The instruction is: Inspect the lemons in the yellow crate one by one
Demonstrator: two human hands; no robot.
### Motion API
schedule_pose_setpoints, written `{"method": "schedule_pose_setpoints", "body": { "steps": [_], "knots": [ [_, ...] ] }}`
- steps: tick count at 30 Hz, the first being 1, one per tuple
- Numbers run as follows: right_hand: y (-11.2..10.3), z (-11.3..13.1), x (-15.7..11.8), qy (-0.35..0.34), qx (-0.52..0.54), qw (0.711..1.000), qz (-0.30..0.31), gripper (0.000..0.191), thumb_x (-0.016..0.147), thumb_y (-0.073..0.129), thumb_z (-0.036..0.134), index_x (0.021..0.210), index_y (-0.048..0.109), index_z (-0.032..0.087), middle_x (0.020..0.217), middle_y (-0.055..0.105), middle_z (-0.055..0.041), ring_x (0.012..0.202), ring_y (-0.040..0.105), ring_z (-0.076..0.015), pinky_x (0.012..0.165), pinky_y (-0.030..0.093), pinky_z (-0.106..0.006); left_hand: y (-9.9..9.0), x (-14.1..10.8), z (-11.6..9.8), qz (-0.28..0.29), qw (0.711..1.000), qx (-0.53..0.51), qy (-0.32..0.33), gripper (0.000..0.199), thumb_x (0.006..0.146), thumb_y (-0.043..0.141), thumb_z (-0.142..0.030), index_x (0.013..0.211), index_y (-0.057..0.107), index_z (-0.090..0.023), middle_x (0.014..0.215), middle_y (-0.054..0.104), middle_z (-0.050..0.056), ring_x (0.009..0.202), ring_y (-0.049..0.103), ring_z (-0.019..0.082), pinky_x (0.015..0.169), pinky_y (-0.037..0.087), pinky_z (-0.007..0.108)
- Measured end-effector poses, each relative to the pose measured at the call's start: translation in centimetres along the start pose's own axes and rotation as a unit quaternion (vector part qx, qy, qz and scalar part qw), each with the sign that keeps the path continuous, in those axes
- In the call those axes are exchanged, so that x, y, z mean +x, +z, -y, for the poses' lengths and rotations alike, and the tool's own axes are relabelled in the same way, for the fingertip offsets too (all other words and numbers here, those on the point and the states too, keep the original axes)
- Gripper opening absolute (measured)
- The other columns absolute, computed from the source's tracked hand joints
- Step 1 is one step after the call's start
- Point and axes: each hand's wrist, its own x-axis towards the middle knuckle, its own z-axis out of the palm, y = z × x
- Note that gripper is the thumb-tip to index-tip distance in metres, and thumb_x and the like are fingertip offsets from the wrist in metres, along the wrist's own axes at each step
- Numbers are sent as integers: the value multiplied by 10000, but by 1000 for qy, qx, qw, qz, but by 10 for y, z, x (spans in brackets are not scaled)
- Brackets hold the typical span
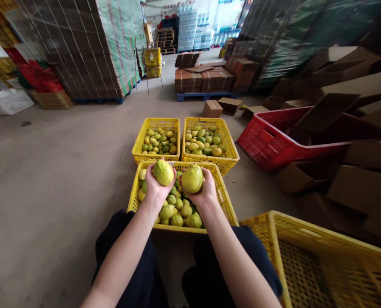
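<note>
My left hand (157, 184) is closed round a yellow-green lemon (163, 172). A second large lemon (192, 179), with a mottled skin, rests in the grip of my right hand (206, 188). Both hands are side by side above a yellow plastic crate (228, 205) between my knees. Inside it lie several green and yellow lemons (176, 220), partly hidden by my hands and forearms. Just beyond stand two more yellow crates: the left crate (139, 143) holds smaller fruit (158, 137), the right crate (231, 147) larger fruit (202, 133).
At my right knee is another yellow crate (275, 239). Farther right, a red crate (257, 141) stands among loose cardboard boxes (363, 184). Flattened cartons (203, 79) lie on a blue pallet (190, 96) ahead. Wrapped stacks (78, 51) rise on both sides.
</note>
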Motion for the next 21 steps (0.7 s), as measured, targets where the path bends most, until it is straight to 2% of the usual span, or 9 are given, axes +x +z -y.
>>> {"method": "schedule_pose_setpoints", "body": {
  "steps": [3, 5, 7, 10, 12, 14, 18, 21],
  "knots": [
    [2, -5, 0, -66, -8, 998, 18, 195, 764, 497, 360, 744, 628, 217, 612, 649, -10, 662, 658, -203, 636, 547, -319, 3, -3, 5, 28, 998, 41, 35, 182, 770, 545, -276, 790, 705, -192, 652, 645, -7, 598, 611, 116, 623, 502, 239],
    [3, -9, 0, -152, -25, 988, 6, 169, 727, 553, 362, 727, 638, 216, 612, 640, 14, 691, 649, -191, 687, 535, -303, 3, -4, 9, 55, 991, 93, 76, 161, 723, 597, -270, 735, 715, -161, 654, 659, 2, 599, 613, 106, 608, 483, 209],
    [3, -10, -1, -259, -67, 964, 6, 153, 698, 602, 360, 709, 652, 216, 674, 662, 29, 745, 635, -175, 753, 512, -279, 3, -4, 12, 87, 979, 146, 109, 168, 680, 635, -282, 684, 720, -137, 654, 670, 13, 606, 616, 101, 611, 473, 193],
    [2, -9, -8, -384, -177, 904, 67, 165, 734, 582, 344, 688, 673, 215, 769, 694, 22, 828, 621, -174, 814, 470, -258, 1, -4, 12, 128, 956, 210, 158, 222, 674, 626, -332, 638, 720, -134, 653, 678, 23, 615, 611, 104, 625, 466, 194],
    [2, -6, -15, -414, -226, 876, 105, 200, 773, 544, 334, 684, 680, 218, 773, 700, 10, 846, 622, -184, 807, 459, -262, 0, -4, 10, 148, 934, 254, 204, 232, 684, 612, -343, 624, 719, -146, 670, 686, 26, 636, 609, 112, 638, 461, 202],
    [2, -4, -20, -424, -235, 868, 110, 218, 787, 531, 338, 675, 680, 225, 758, 698, 5, 838, 626, -193, 791, 459, -271, -1, -5, 8, 173, 915, 287, 226, 231, 693, 600, -343, 620, 717, -158, 683, 690, 27, 659, 609, 123, 650, 458, 210],
    [1, -2, -22, -431, -240, 863, 107, 234, 793, 523, 340, 657, 681, 231, 747, 695, 1, 814, 623, -196, 781, 459, -277, -2, -5, 7, 213, 907, 298, 206, 264, 710, 563, -361, 622, 715, -164, 665, 677, 32, 661, 604, 135, 636, 449, 217],
    [0, -2, -21, -434, -238, 863, 99, 225, 786, 532, 331, 648, 679, 230, 724, 687, -3, 794, 621, -198, 764, 463, -278, -3, -4, 8, 220, 906, 301, 200, 272, 710, 556, -361, 622, 714, -157, 667, 677, 39, 647, 600, 133, 628, 444, 217]
  ]
}}
